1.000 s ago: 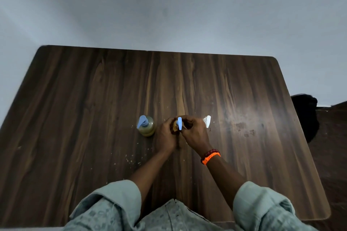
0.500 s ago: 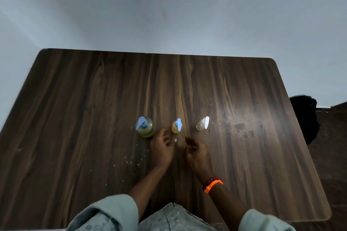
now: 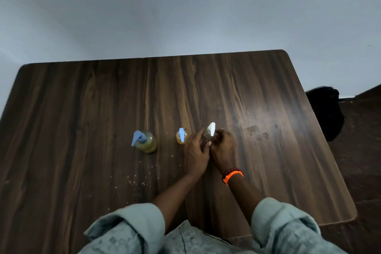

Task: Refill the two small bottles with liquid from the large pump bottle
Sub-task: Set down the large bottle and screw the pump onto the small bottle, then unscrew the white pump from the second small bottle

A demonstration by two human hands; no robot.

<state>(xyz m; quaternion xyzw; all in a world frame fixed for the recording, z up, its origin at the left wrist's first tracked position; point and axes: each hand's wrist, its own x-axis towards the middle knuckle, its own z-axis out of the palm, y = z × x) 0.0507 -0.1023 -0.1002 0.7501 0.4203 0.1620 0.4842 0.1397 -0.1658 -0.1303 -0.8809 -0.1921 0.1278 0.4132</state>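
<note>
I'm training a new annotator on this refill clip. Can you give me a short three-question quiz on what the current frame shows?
1. True or false: both hands are at the white-capped small bottle.
2. Which bottle stands between the other two? A) large pump bottle B) blue-capped small bottle C) white-capped small bottle
3. Fill in: the orange band is on the ___ wrist.

Key: 1 true; 2 B; 3 right. The left hand and right hand both touch that bottle; how firm each grip is cannot be told.
</note>
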